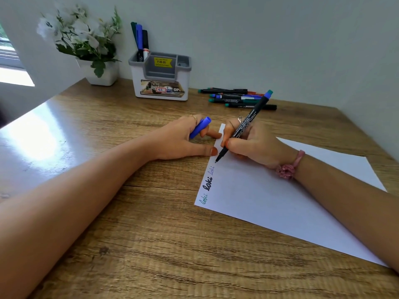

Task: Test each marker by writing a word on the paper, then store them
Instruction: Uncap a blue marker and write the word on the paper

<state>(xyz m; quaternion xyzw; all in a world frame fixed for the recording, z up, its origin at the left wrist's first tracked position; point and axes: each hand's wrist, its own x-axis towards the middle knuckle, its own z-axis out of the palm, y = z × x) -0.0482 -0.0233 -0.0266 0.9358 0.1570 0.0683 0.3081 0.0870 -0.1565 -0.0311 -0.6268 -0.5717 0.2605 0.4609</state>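
Observation:
A white sheet of paper (pixel 280 203) lies on the wooden desk, with three small written words along its left edge. My right hand (pixel 257 145) grips a black marker with a blue end (pixel 248 124), its tip touching the paper just past the last word. My left hand (pixel 185 139) holds the blue cap (pixel 200 127) between its fingers while its thumb and a fingertip press the paper's edge. Several more markers (pixel 237 98) lie in a pile at the back of the desk. A grey-and-white organizer (pixel 160 80) holds three markers (pixel 141 39) in its left compartment.
A white pot of white flowers (pixel 95 50) stands left of the organizer, against the wall. The desk's left part reflects bright window light. Bare wood stretches between my arms and toward the front edge.

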